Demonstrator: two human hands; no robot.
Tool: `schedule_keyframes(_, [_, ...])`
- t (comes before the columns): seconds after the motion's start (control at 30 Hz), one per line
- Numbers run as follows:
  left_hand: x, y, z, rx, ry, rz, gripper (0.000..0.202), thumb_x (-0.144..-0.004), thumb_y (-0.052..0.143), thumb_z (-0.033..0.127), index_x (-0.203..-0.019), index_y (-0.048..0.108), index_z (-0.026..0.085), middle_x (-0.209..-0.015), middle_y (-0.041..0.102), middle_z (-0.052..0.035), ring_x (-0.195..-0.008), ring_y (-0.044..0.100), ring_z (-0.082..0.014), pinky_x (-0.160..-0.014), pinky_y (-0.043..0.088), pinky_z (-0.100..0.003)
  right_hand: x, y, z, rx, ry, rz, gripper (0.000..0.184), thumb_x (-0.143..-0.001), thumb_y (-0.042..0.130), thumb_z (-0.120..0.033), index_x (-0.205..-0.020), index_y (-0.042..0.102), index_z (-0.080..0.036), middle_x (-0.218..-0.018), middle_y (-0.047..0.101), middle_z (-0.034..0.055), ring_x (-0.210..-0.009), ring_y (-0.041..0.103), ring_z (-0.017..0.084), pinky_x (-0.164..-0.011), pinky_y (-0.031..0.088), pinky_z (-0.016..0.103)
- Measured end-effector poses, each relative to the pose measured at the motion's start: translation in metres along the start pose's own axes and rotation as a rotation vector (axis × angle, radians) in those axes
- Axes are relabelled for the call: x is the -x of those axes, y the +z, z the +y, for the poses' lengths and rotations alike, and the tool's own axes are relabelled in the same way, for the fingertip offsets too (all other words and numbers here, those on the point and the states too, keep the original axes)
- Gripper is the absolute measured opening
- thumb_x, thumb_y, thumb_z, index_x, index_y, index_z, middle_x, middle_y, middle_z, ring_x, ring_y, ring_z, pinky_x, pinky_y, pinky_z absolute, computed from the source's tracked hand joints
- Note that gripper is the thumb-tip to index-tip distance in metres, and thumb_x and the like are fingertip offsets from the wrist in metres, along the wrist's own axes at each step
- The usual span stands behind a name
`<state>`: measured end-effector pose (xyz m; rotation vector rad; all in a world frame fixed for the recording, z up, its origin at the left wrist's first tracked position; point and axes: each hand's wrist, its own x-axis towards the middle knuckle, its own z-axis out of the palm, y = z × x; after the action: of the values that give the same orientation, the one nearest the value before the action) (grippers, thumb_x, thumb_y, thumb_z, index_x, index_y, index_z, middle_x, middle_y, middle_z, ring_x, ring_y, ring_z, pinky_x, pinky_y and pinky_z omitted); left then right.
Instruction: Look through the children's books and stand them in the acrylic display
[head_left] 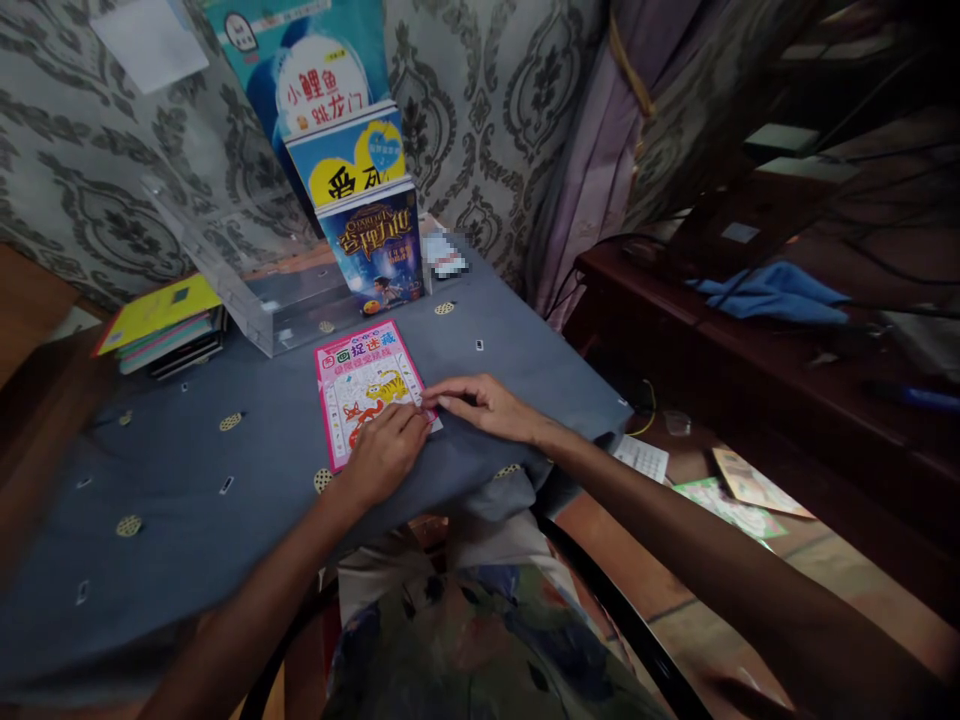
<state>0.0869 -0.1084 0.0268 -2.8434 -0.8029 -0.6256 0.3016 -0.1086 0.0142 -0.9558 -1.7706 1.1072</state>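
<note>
A thin pink picture book (365, 385) with a tiger on its cover lies flat on the grey-blue tablecloth (225, 470). My left hand (386, 452) rests on the book's near right corner, fingers curled down onto the cover. My right hand (484, 405) lies beside it at the book's right edge, fingers stretched toward the cover and pinching at that edge. Both hands touch the book; neither lifts it.
A clear acrylic stand (247, 290) at the back holds three upright books: dark blue (373, 245), yellow-and-blue (349, 155), tall teal (307, 65). A stack of books (165, 325) lies at the left. Dark wooden furniture (750, 340) stands right; papers (739, 495) lie on the floor.
</note>
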Motion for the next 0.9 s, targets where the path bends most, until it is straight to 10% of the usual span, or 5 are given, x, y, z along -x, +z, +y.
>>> schedule_keyframes(0.67, [0.005, -0.002, 0.004, 0.011, -0.023, -0.022, 0.025, -0.103, 0.041, 0.025, -0.109, 0.064, 0.016, -0.110, 0.070, -0.0087, -0.102, 0.067, -0.0206, -0.088, 0.057, -0.037, 0.002, 0.002, -0.006, 0.177, -0.063, -0.048, 0.028, -0.093, 0.057, -0.043, -0.087, 0.078, -0.024, -0.096, 0.078, 0.0018, -0.098, 0.071, 0.020, -0.091, 0.053, 0.034])
schedule_keyframes(0.9, [0.038, -0.027, -0.012, -0.051, -0.147, -0.137, 0.025, -0.100, 0.051, 0.032, -0.116, 0.061, 0.016, -0.121, 0.069, -0.0095, -0.113, 0.064, -0.0226, -0.096, 0.055, -0.039, 0.001, 0.005, 0.000, 0.193, -0.114, -0.034, 0.016, -0.089, 0.065, -0.037, -0.086, 0.077, -0.026, -0.097, 0.079, 0.0037, -0.107, 0.070, 0.021, -0.096, 0.054, 0.040])
